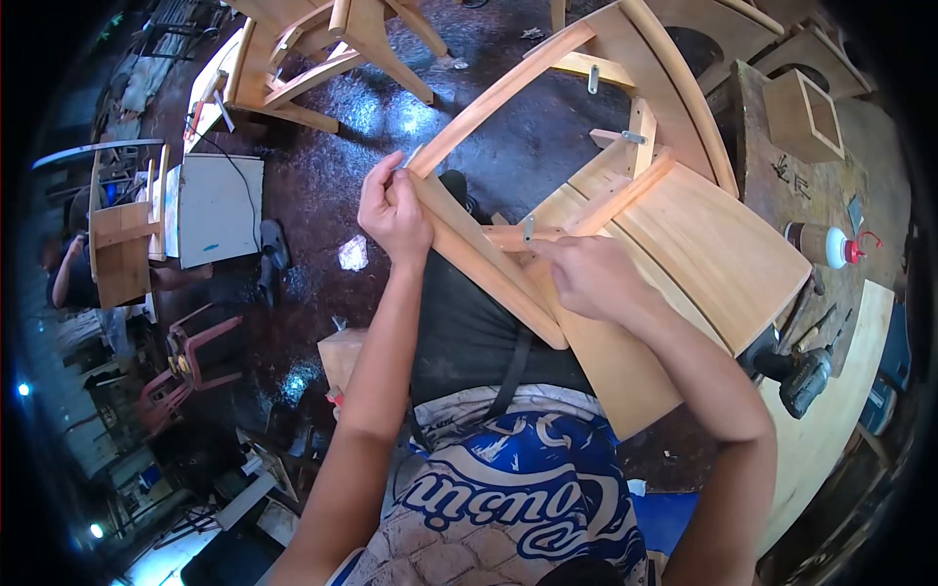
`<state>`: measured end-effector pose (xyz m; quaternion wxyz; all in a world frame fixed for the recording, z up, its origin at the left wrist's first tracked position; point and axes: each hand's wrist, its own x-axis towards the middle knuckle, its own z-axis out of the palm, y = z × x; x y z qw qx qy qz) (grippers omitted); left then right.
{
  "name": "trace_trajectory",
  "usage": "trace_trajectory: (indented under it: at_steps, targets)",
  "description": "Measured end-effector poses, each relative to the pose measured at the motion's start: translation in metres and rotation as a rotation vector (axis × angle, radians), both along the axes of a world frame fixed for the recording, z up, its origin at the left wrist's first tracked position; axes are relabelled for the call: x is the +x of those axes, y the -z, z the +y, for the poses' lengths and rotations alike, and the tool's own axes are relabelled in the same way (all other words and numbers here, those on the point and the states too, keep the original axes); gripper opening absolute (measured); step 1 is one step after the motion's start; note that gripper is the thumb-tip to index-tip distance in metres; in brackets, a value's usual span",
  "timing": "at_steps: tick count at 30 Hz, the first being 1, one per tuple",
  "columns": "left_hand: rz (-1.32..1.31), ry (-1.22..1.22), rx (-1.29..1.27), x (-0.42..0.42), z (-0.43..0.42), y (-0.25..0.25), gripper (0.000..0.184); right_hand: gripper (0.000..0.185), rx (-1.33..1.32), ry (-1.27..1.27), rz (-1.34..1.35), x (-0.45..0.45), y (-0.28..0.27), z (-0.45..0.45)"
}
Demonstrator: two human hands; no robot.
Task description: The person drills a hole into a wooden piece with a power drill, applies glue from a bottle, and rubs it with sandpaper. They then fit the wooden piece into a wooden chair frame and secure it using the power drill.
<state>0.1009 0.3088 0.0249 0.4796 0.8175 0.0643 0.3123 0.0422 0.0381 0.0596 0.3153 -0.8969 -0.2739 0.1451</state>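
Note:
A wooden chair (718, 254) lies tilted across my lap, its frame bars and broad panels facing up. At the corner of the frame, my left hand (396, 210) is closed in a pinch, beside the long bar. A small pale piece (414, 155) shows at its fingertips; I cannot tell what it is. My right hand (596, 278) rests over the inner joint, fingers curled, fingertips close to a small metal bracket (529, 230) on the crosspiece. Whatever lies under those fingers is hidden. More metal brackets (593, 80) sit on the chair's other rails.
On the right, a workbench (752, 117) carries a wooden box (803, 115), a glue bottle with a red cap (835, 246) and a cordless drill (806, 381). More wooden chairs (381, 59) stand ahead. Another person (70, 273) sits at far left near a white box (220, 210).

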Motion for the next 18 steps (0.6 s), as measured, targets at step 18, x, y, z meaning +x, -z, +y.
trace_trajectory:
  at_steps: [18]
  targets:
    - [-0.032,0.041,0.0,0.008,0.005,0.0,0.02,0.051,0.184,0.219,0.51,0.008,0.136,0.089]
